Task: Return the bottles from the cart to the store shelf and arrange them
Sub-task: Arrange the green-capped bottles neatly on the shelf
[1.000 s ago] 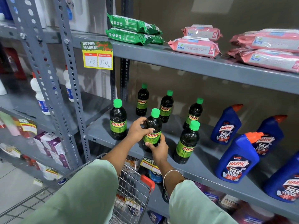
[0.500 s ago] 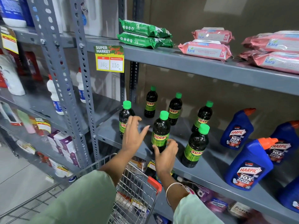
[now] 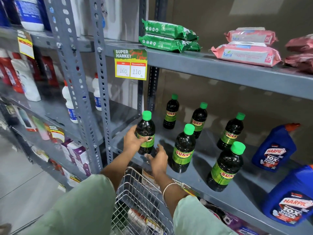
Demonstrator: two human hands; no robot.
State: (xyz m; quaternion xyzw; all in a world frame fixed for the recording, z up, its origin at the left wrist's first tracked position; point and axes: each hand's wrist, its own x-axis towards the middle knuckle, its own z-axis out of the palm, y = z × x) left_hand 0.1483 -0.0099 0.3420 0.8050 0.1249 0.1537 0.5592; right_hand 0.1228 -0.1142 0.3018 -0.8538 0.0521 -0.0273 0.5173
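Six Sunny bottles stand on the grey shelf [image 3: 194,180]; arranging is underway. Left hand [image 3: 131,140] wraps the leftmost Sunny bottle [image 3: 145,133], beside the perforated upright [image 3: 103,92]; right hand [image 3: 158,160] hovers open. Half a second ago both hands were free. Next, probably squaring it with its neighbours.

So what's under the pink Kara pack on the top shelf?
Another pink Kara pack lies under the top one, resting on the grey shelf. Whatever is behind the stack is hidden.
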